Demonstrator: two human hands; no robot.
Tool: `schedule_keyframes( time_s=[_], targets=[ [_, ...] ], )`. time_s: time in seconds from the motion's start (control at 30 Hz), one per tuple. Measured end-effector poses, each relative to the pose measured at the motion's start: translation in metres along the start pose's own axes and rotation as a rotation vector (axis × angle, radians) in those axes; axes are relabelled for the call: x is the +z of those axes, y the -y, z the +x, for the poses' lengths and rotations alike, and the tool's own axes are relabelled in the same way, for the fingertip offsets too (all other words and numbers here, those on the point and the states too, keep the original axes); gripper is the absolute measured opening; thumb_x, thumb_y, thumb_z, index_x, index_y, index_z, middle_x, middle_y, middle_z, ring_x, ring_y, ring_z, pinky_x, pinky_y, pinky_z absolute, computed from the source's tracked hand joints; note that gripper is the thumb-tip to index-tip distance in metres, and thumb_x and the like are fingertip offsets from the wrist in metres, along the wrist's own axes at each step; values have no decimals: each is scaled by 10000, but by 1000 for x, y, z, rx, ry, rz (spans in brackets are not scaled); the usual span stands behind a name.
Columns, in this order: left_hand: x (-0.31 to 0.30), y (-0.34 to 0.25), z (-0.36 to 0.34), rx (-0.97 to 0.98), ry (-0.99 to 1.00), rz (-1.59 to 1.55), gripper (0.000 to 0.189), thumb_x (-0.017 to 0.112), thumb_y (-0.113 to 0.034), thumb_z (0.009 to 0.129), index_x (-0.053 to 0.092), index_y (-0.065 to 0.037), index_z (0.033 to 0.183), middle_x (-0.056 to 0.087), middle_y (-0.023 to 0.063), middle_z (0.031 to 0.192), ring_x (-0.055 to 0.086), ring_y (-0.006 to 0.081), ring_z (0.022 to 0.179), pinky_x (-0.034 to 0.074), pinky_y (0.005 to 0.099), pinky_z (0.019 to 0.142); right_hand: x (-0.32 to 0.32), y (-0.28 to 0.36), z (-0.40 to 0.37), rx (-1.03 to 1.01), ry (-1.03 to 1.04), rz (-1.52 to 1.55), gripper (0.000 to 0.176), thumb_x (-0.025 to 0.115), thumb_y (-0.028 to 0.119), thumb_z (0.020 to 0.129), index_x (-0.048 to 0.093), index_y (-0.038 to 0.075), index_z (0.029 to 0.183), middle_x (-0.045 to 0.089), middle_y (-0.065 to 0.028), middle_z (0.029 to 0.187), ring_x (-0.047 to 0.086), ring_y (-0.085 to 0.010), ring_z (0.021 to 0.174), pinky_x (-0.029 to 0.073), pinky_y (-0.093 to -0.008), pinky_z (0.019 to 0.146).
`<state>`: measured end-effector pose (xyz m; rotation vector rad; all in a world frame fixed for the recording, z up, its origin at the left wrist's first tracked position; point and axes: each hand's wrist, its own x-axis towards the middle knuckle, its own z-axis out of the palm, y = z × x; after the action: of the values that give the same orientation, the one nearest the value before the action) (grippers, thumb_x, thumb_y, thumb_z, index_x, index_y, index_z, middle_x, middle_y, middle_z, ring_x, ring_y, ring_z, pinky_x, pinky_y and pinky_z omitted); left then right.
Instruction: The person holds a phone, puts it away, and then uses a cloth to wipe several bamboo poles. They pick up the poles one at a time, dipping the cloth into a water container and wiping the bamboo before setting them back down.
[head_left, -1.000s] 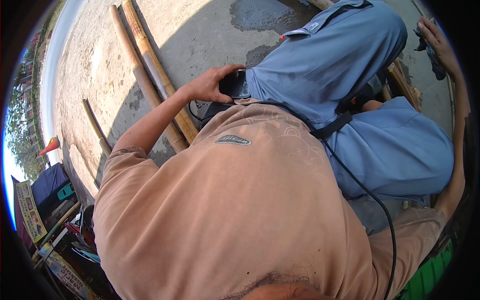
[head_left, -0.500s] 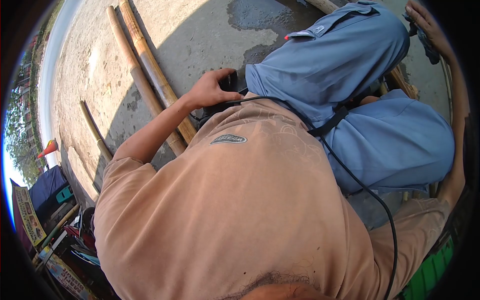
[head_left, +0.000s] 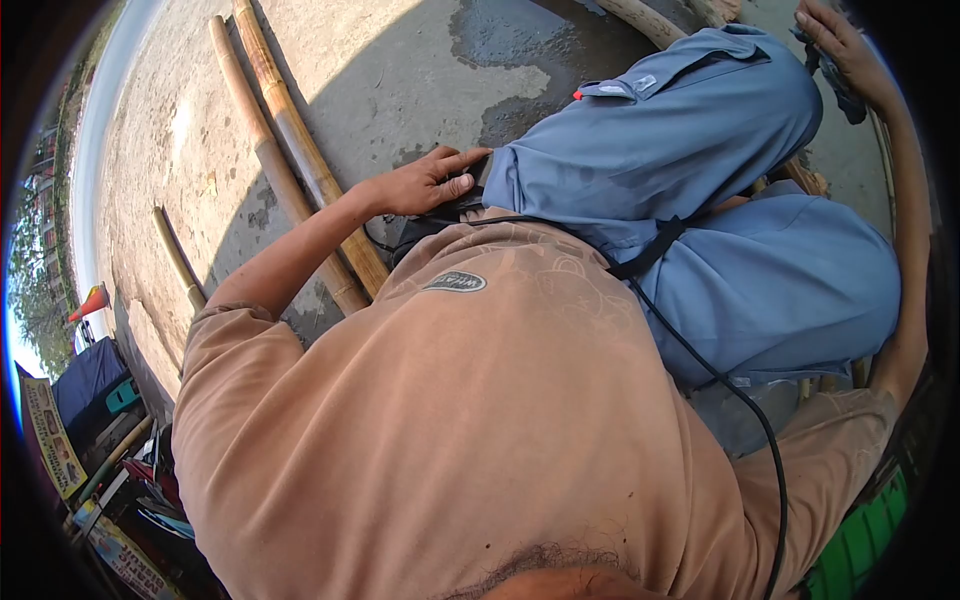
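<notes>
At my left hip, my left hand (head_left: 437, 182) is closed over a small black device (head_left: 484, 174). The thumb bends in on the near side, and the fingers stretch along its top. A black cable (head_left: 700, 352) runs from the hip across my lap and down over the shirt. Far out to the right, beyond my knee, my right hand (head_left: 848, 48) grips a dark grey, limp-looking thing (head_left: 845, 92) whose kind I cannot make out. My blue trousers (head_left: 680, 120) are bent at the knees, and a black strap (head_left: 650, 250) lies at the waist.
Two long bamboo poles (head_left: 290, 150) lie on the concrete (head_left: 390, 90) to my left, with a shorter pole (head_left: 178, 255) beyond. A wet patch (head_left: 505, 45) darkens the ground ahead. An orange cone (head_left: 90, 303), printed signs (head_left: 55, 440) and a green ribbed thing (head_left: 860, 540) are around the edges.
My left thumb has drawn in toward the fingers, closing the gap over the black device. My right hand still grips the dark thing. The view has shifted slightly.
</notes>
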<state>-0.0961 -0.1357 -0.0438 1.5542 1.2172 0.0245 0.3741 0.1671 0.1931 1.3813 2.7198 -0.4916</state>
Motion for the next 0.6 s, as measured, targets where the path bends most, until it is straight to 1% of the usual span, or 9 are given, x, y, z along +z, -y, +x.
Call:
schedule_keyframes(
  time_s=[0.03, 0.07, 0.17, 0.2, 0.3, 0.33, 0.4, 0.5, 0.6],
  targets=[
    [2, -5, -2, -84, 6, -35, 890, 485, -738, 984, 289, -204, 1669, 393, 215, 1600, 433, 380, 1466, 409, 465, 1190, -1, 3, 0, -12, -14, -16, 435, 581, 357, 1061, 676, -49, 1183, 732, -190, 943, 656, -268, 872, 512, -420, 830],
    [6, -11, -5, -81, -75, -22, 763, 518, -628, 1041, 358, -188, 1643, 510, 187, 1509, 511, 327, 1393, 433, 420, 1152, -2, 7, 0, -8, -17, -12, 436, 581, 358, 1061, 676, -50, 1181, 730, -181, 930, 654, -261, 859, 516, -415, 820],
    [1, -38, -11, -240, -153, -257, 690, 610, -517, 1044, 430, -154, 1603, 619, 134, 1383, 574, 247, 1284, 436, 360, 1113, -4, 11, -1, 24, -2, 21, 435, 584, 358, 1060, 675, -52, 1174, 720, -154, 887, 646, -240, 813, 524, -401, 786],
    [7, -32, -6, -155, -266, -358, 586, 668, -416, 1024, 525, -103, 1498, 662, 78, 1233, 588, 167, 1159, 441, 311, 1047, -7, 8, 2, 40, 23, 36, 433, 586, 358, 1060, 675, -50, 1172, 715, -143, 869, 642, -232, 795, 526, -395, 771],
    [11, -23, 11, -110, -392, -536, 491, 679, -412, 1013, 581, -93, 1374, 644, 58, 1154, 572, 148, 1097, 450, 308, 994, -3, -7, 7, 93, 63, 117, 425, 597, 358, 1057, 679, -48, 1157, 697, -115, 824, 626, -206, 749, 524, -380, 725],
    [14, -24, 19, -79, -402, -627, 453, 694, -452, 1000, 597, -87, 1250, 611, 31, 1069, 541, 129, 1036, 437, 289, 946, -4, -3, 7, 113, 69, 102, 424, 599, 356, 1057, 681, -47, 1161, 707, -125, 850, 636, -213, 773, 526, -385, 743],
    [20, -28, 29, -166, -359, -582, 474, 703, -483, 988, 599, -84, 1221, 602, 27, 1055, 531, 127, 1029, 428, 286, 939, -1, 8, 1, 66, -5, -23, 424, 606, 343, 1058, 684, -40, 1222, 743, -167, 1006, 669, -236, 905, 530, -400, 833],
    [22, -33, 42, -220, -277, -463, 495, 731, -511, 965, 601, -78, 1167, 583, 14, 1026, 517, 114, 995, 424, 272, 888, -1, 0, -1, 132, 65, 48, 452, 611, 349, 1054, 672, -31, 1293, 745, -186, 1118, 676, -256, 996, 519, -406, 898],
    [10, -40, 46, -206, -171, -538, 427, 746, -463, 964, 611, -106, 1157, 579, -1, 1009, 506, 97, 954, 415, 239, 823, 1, -11, -6, 162, 30, 114, 454, 613, 356, 1052, 675, -27, 1286, 746, -181, 1091, 677, -251, 975, 518, -403, 885]
  ],
)
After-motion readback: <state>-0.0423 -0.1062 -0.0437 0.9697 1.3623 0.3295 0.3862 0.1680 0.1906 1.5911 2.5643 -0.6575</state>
